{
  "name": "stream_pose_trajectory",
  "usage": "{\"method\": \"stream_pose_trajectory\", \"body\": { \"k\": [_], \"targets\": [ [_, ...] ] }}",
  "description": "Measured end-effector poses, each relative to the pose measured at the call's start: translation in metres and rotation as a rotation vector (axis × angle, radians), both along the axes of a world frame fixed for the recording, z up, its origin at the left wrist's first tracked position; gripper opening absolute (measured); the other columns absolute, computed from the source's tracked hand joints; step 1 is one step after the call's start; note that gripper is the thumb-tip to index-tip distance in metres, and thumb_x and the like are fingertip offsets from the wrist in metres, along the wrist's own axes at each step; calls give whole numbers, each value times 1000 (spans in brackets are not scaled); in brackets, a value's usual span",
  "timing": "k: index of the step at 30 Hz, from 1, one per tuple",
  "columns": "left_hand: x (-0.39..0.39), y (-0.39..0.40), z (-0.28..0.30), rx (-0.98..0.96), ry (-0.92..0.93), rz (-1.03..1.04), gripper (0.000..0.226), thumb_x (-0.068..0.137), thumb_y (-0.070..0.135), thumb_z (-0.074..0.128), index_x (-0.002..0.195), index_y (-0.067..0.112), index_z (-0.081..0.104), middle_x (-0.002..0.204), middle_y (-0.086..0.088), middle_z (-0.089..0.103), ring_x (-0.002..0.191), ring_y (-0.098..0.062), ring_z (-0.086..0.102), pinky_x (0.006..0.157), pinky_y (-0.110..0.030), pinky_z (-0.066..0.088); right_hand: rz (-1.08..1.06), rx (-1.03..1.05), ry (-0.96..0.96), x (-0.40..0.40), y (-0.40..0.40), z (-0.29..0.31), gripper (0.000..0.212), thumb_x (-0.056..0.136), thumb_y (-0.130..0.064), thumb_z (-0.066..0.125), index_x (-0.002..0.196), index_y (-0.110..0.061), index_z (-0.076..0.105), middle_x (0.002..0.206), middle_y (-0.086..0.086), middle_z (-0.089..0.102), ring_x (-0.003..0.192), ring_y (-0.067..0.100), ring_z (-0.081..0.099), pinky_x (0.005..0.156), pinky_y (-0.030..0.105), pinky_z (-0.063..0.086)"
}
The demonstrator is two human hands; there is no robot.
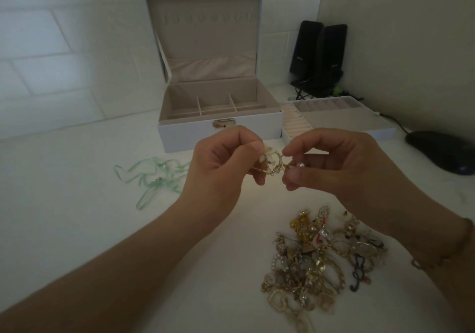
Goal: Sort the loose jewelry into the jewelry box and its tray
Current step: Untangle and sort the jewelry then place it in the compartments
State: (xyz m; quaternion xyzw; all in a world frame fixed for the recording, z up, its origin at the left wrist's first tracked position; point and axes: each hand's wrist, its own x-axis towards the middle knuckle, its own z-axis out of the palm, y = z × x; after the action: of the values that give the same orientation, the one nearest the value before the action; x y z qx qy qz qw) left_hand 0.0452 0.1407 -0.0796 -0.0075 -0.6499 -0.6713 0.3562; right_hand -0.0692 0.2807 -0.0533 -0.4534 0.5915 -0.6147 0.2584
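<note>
Between two hands [218,168] [334,163], one earring [270,163]

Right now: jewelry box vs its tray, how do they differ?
The jewelry box stands open with its lid upright; the tray lies flat to its right, lidless. The box is deep with a few large compartments; the tray is shallow, with ring rolls and a row of small cells. Both are white outside, beige-lined, and look empty.
</note>
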Motion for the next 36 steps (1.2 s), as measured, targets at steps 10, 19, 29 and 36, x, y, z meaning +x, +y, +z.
{"method": "stream_pose_trajectory", "body": {
  "k": [10, 19, 29, 36],
  "targets": [
    [0, 0, -2, -112, 32, 32, 13, 77, 19, 56, 70, 9, 60, 61, 5, 60, 52, -12, 54, 53, -17, 45, 110, 53, -150, -3, 1, 1, 35, 62, -2, 70, 96, -9, 69, 81, 13, 68, 75, 29, 69, 67, 33, 56],
    [-1, -1, -4, -159, 13, 28, 12, 78, 19, 56, 71, 10, 61, 60, 3, 59, 52, -11, 54, 53, -14, 43, 88, 68, -287, -4, 1, 0, 33, 65, 1, 67, 98, -5, 67, 78, 12, 66, 72, 26, 67, 63, 30, 55],
    [1, -4, -12, -407, -108, 10, 17, 85, 22, 58, 74, 10, 62, 67, -7, 61, 60, -17, 58, 60, -31, 50, -61, 135, -264, -3, -2, -3, 39, 56, -1, 71, 95, -2, 69, 81, 12, 66, 63, 22, 65, 59, 26, 53],
    [-1, -5, -12, -393, -125, 67, 20, 85, 24, 59, 73, 8, 64, 67, -7, 63, 60, -18, 61, 61, -33, 51, -178, 42, -412, -3, -4, -5, 37, 59, 2, 70, 96, 0, 67, 84, 12, 65, 71, 19, 69, 62, 24, 55]
  ]
}}
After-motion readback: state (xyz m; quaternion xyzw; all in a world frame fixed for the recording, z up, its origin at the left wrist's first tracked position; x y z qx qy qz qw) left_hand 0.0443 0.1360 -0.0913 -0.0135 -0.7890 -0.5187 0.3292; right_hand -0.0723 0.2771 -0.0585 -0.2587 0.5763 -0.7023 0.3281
